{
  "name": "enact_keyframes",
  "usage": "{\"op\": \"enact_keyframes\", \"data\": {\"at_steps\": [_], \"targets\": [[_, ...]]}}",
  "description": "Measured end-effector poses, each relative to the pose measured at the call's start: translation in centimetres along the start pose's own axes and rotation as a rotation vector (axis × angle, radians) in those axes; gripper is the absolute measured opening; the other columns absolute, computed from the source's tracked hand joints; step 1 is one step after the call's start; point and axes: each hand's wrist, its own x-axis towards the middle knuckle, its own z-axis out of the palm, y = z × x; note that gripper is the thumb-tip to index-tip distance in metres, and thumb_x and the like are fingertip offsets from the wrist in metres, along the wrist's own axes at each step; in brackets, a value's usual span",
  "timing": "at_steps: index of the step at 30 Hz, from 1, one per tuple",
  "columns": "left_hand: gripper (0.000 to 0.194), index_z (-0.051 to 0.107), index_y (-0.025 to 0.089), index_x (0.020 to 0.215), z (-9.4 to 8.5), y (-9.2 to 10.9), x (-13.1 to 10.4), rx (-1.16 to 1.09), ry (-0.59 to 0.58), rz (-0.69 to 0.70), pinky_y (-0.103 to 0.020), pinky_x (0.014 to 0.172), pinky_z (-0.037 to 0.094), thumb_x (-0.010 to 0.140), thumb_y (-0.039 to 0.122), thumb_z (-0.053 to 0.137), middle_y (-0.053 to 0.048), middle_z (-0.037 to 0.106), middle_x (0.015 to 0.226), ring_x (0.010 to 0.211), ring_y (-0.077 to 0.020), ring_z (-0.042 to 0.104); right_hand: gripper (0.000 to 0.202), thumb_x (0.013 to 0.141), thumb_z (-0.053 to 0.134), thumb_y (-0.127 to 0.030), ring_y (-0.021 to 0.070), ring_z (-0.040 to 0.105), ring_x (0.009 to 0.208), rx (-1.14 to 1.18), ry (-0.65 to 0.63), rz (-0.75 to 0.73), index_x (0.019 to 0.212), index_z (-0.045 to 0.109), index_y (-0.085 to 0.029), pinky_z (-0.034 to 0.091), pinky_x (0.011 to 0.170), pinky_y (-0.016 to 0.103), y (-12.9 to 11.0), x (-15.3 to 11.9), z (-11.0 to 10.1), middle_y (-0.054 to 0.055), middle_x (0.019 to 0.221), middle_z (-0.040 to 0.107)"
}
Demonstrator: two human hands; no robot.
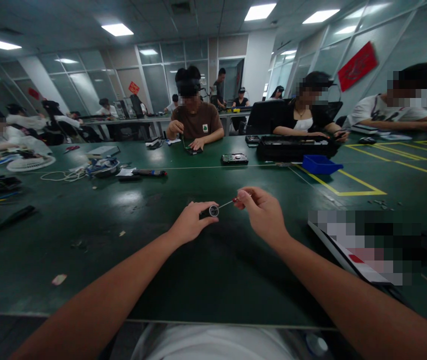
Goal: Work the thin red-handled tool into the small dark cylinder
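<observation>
My left hand (193, 220) is closed around a small dark part with a round silvery ring (214, 211) at its end, held between thumb and fingers. The part's kind does not show. My right hand (262, 210) pinches the red handle of a slim screwdriver (226, 204). Its thin metal shaft points left, and the tip meets or nearly meets the ringed part; I cannot tell whether it touches. Both hands are just above the middle of the green table (221, 280).
Farther back lie a circuit-board-like device (234, 159), a blue bin (320, 164) and a long black case (296, 148). A dark tool (149, 173) and bundled cables (103, 167) lie left. A slanted, partly blurred panel (352, 250) is near my right forearm. A co-worker (196, 122) sits opposite.
</observation>
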Motion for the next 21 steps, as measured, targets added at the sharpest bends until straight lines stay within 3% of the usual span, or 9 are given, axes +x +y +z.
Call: {"op": "enact_keyframes", "data": {"at_steps": [10,15,21], "targets": [[0.037,0.067,0.028,0.125,-0.18,0.0,-0.01,0.005,0.07,-0.049,-0.052,0.113,0.036,0.089,0.034,0.07,-0.004,0.071,0.124,0.116,-0.0273,0.062,0.018,0.094,0.051,-0.033,0.0181,0.067,0.076,-0.031,-0.138,-0.079,0.095,0.065,-0.021,0.049,0.07,0.032,0.43,-0.45,-0.44,0.002,0.081,0.07],[0.036,0.066,0.028,0.125,-0.28,-0.16,0.03,0.039,0.061,-0.034,-0.056,0.116,0.03,0.09,0.034,0.069,-0.004,0.07,0.125,0.119,-0.0276,0.061,0.033,0.1,0.044,-0.045,0.0158,0.056,0.058,-0.13,-0.156,-0.044,0.093,0.066,-0.022,0.041,0.059,0.03,0.35,-0.58,-0.2,-0.003,0.061,0.056],[0.037,0.065,0.028,0.127,-0.43,-0.38,0.08,0.031,0.063,-0.035,-0.057,0.117,0.027,0.091,0.034,0.068,-0.004,0.07,0.125,0.12,-0.027,0.061,0.026,0.098,0.044,-0.034,0.0176,0.059,0.07,-0.076,-0.171,-0.013,0.109,0.064,-0.023,0.043,0.064,0.031,0.45,-0.59,-0.14,-0.001,0.074,0.06]]}}
